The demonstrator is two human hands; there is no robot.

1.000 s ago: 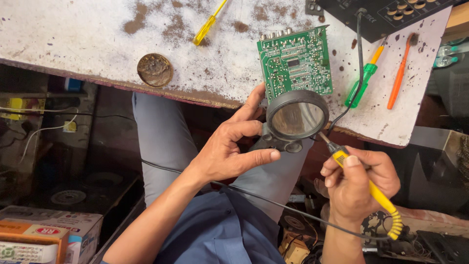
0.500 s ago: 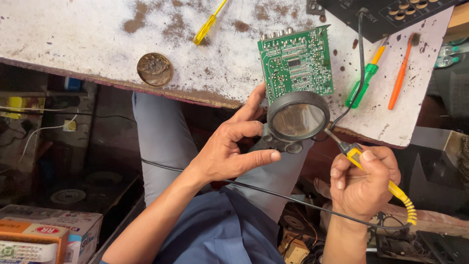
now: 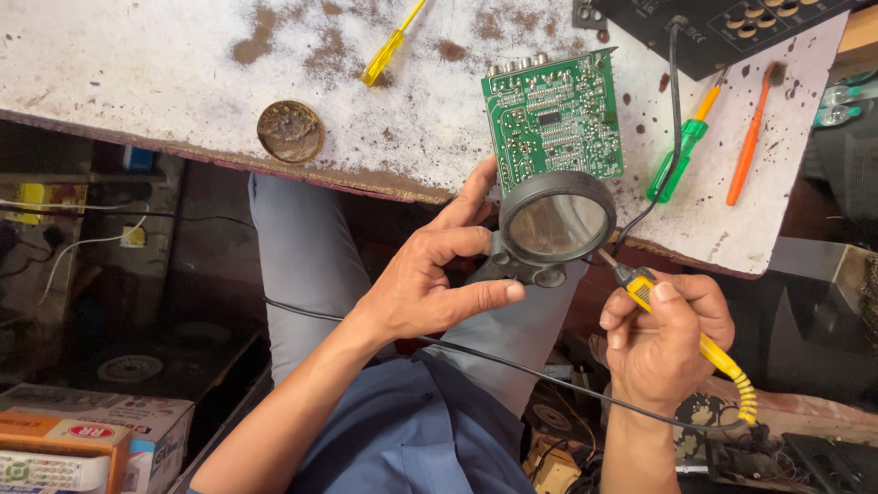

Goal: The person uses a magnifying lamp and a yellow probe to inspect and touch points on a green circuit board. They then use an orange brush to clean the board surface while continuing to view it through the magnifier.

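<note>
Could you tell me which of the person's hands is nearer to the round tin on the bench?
Left. The left hand sits below and right of the tin, at the magnifier; the right hand, holding the yellow tool, is farther right.

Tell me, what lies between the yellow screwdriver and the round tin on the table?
In the head view, only bare, rust-stained white tabletop lies between the yellow screwdriver and the round tin.
</note>
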